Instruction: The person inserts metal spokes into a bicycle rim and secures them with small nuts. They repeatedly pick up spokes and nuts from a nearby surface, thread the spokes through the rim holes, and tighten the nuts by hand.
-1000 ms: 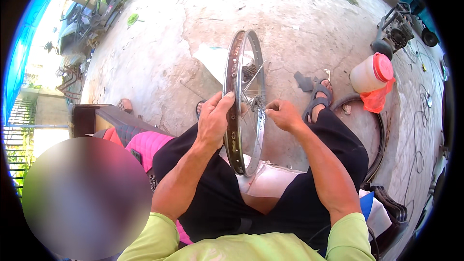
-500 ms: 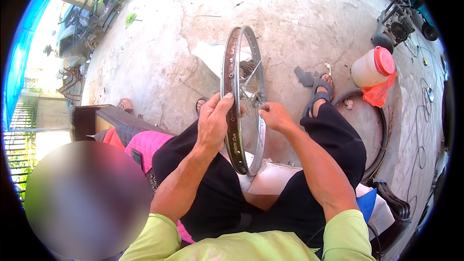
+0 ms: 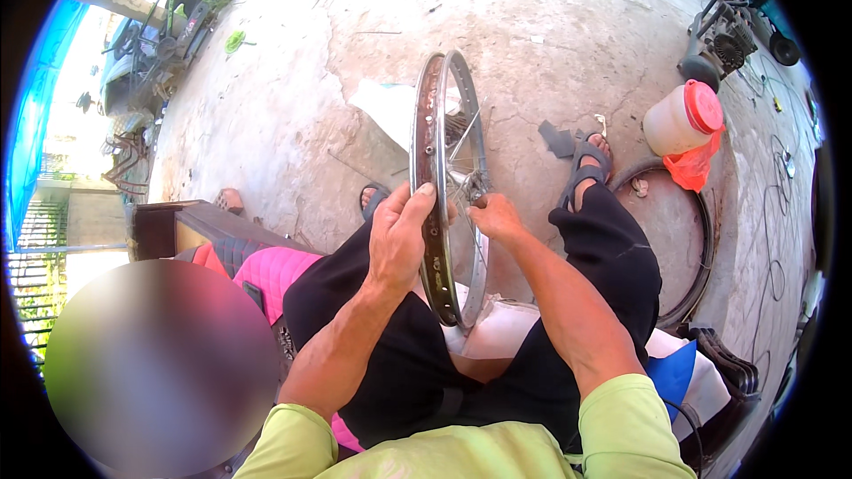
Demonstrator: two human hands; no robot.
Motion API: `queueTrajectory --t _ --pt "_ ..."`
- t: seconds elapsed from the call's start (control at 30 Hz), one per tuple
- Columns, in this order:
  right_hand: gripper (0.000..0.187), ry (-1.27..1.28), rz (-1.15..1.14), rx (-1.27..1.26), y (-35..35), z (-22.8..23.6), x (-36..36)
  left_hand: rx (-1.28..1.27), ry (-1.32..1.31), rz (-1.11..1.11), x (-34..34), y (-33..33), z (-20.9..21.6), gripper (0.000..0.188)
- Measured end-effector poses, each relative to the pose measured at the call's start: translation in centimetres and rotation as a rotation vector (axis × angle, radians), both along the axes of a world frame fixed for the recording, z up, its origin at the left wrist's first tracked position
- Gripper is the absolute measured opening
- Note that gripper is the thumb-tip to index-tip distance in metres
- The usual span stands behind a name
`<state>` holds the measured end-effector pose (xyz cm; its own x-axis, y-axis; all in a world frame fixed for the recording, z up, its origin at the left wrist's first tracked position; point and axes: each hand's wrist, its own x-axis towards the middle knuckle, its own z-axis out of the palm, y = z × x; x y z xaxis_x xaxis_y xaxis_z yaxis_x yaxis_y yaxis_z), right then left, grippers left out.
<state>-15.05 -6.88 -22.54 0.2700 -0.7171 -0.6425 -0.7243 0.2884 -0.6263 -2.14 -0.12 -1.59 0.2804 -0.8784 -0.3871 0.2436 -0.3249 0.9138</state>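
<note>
Steadying a rust-streaked wheel rim (image 3: 435, 275) upright between black-trousered legs (image 3: 612, 253), the left hand (image 3: 397, 226) would do best to hold firm while the right hand (image 3: 499, 215) works lightly near the hub (image 3: 469, 183). The left's fingers clasp the rim, thumb on its outer face; the right's are pinched together beside the hub, their contents unclear.

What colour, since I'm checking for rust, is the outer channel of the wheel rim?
The outer channel is mostly brown, seen best in the head view.
</note>
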Motion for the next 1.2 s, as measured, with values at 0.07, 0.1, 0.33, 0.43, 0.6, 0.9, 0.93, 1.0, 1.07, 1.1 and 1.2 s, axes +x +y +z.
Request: queueTrajectory --t 0.07,0.1,0.33,0.43,0.6,0.9,0.93,1.0,1.07,1.1,1.2 --pt "0.039 -0.017 -0.039 0.029 0.0 -0.3 -0.1 0.001 0.014 0.000 0.0 0.0 -0.1 0.027" --pt "0.039 -0.022 -0.038 0.019 0.1 -0.5 -0.1 0.004 0.017 -0.004 0.1 0.0 -0.1 0.026" --pt "0.035 -0.087 0.045 -0.159 1.3 -0.6 -1.1 -0.018 -0.008 0.000 0.7 -0.1 -0.5 0.025" --pt "0.030 -0.241 0.016 -0.055 1.2 -0.5 -2.4 0.003 -0.031 -0.033 1.2 -0.2 -0.7 0.026" --pt "0.032 -0.380 -0.080 0.202 1.4 2.3 -3.6 -0.012 -0.037 -0.071 0.7 -0.1 -0.7 0.027" --pt "0.033 -0.764 -0.434 0.457 0.0 8.5 -2.2 -0.023 -0.103 -0.075 0.8 0.1 -0.9 0.028" --pt "0.032 -0.832 -0.482 0.504 -0.6 8.6 -2.3 -0.026 -0.122 -0.086 0.8 0.2 -1.0 0.028" --pt "0.030 -0.880 -0.540 0.482 -1.6 8.7 -2.4 -0.004 -0.123 -0.103 0.5 0.3 -0.4 0.028" --pt "0.029 -0.838 -0.559 0.343 -2.4 8.9 -2.4 0.003 -0.128 -0.110 0.3 0.5 -0.2 0.027" --pt "0.023 -0.803 -0.516 0.299 -2.9 8.6 -2.6 -0.001 -0.136 -0.105 0.0 0.6 -0.3 0.027" --pt "0.025 -0.533 -0.380 0.107 -4.0 6.7 -3.5 -0.008 -0.128 -0.074 -0.7 0.9 -0.6 0.025"
